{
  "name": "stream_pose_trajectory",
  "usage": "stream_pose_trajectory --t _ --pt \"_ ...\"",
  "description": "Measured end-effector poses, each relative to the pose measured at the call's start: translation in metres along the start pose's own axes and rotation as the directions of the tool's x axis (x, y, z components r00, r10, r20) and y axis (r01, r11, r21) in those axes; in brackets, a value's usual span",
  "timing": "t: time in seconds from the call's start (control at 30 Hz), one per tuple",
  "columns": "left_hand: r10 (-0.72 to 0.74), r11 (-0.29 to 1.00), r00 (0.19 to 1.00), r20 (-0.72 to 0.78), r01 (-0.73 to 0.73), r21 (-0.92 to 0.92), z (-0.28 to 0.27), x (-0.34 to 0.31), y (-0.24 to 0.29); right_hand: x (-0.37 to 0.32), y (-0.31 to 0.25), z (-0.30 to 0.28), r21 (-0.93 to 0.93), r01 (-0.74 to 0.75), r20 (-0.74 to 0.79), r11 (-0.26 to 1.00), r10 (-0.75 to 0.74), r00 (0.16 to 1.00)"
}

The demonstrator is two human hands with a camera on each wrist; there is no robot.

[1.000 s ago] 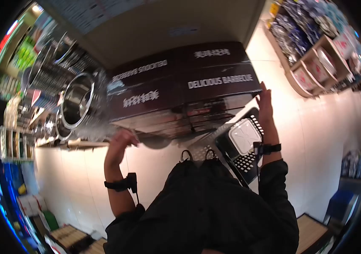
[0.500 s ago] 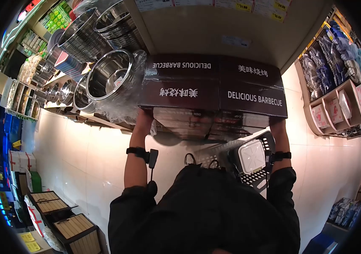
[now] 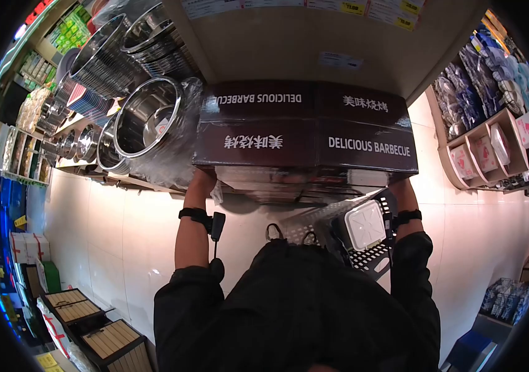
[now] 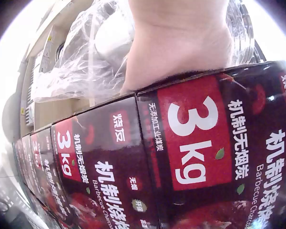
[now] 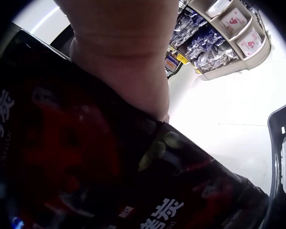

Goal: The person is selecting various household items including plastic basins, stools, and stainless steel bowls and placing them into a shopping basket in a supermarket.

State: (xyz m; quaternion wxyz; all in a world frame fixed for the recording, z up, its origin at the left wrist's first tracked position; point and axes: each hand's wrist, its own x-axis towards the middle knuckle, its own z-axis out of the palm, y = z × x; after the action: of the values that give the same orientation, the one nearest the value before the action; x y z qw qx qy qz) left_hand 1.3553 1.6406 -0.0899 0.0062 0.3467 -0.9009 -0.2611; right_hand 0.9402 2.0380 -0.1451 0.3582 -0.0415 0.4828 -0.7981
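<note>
Dark "DELICIOUS BARBECUE" boxes [image 3: 365,146] form a stack in front of the person. At its left near corner is the left hand [image 3: 203,181], its fingers hidden by the cartons. The right hand [image 3: 404,186] lies at the right near corner, fingers also out of sight. In the left wrist view, the left hand [image 4: 178,45] lies against the edge of a printed "3kg" box [image 4: 195,138]. The right wrist view has the right hand [image 5: 126,71] against a dark red box [image 5: 62,148], fingertips hidden.
Behind the boxes rises a beige panel [image 3: 264,49] with price labels. Steel basins [image 3: 146,118] and plastic wrap stand left. A black basket [image 3: 379,263] with a white-lidded container [image 3: 365,225] is below right. A display shelf [image 3: 457,167] stands right; slatted boxes [image 3: 112,341] lie lower left.
Both hands have moved from outside the stack's near corners to against its sides, where their fingers are hidden. The head view has shifted, and the boxes appear lower and farther right.
</note>
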Motion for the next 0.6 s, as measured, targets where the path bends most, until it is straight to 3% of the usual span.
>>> stream_pose_trajectory --t 0.1,0.13,0.23,0.27,0.3,0.4,0.43,0.47,0.5,0.53,0.6 --pt "0.104 0.984 0.992 -0.076 -0.092 0.154 0.018 0.014 -0.037 0.018 -0.004 -0.002 0.013 -0.015 -0.018 1.0 0.015 1.0" --pt "0.023 0.997 1.0 0.013 -0.024 0.078 0.019 0.017 -0.04 0.021 -0.004 -0.003 0.018 -0.023 -0.023 1.0 0.023 0.999" --pt "0.117 0.991 0.992 -0.05 -0.119 -0.058 0.046 0.031 -0.089 0.026 -0.002 -0.006 0.041 -0.042 -0.037 0.998 0.043 0.998" --pt "0.057 0.732 0.996 -0.072 -0.091 -0.675 0.067 0.045 -0.123 0.028 -0.002 -0.006 0.049 -0.046 -0.04 0.998 0.048 0.998" --pt "0.065 0.731 0.996 -0.065 -0.092 -0.676 0.07 0.047 -0.13 0.028 -0.003 -0.001 0.056 -0.05 -0.043 0.997 0.053 0.998" --pt "0.099 0.341 0.994 -0.049 -0.08 -0.937 0.084 0.051 -0.154 0.038 -0.004 0.001 0.073 -0.067 -0.048 0.995 0.07 0.996" --pt "0.104 0.341 0.994 -0.045 -0.078 -0.937 0.076 0.023 -0.116 0.036 0.0 -0.004 0.079 -0.072 -0.047 0.994 0.076 0.996" --pt "-0.128 0.081 0.991 0.038 0.049 -0.995 0.052 0.017 -0.078 0.037 0.003 -0.007 0.084 -0.077 -0.045 0.993 0.081 0.996" --pt "-0.323 -0.205 0.929 0.18 0.117 -0.972 0.03 0.019 -0.028 0.033 0.003 -0.004 0.089 -0.084 -0.045 0.992 0.088 0.995" --pt "-0.38 -0.156 0.915 0.137 0.083 -0.984 0.028 0.017 -0.02 0.027 0.009 -0.007 0.093 -0.09 -0.044 0.992 0.094 0.995" --pt "-0.352 -0.174 0.922 0.16 0.104 -0.979 0.03 0.015 -0.022 0.031 0.007 -0.009 0.102 -0.108 -0.046 0.989 0.113 0.993"
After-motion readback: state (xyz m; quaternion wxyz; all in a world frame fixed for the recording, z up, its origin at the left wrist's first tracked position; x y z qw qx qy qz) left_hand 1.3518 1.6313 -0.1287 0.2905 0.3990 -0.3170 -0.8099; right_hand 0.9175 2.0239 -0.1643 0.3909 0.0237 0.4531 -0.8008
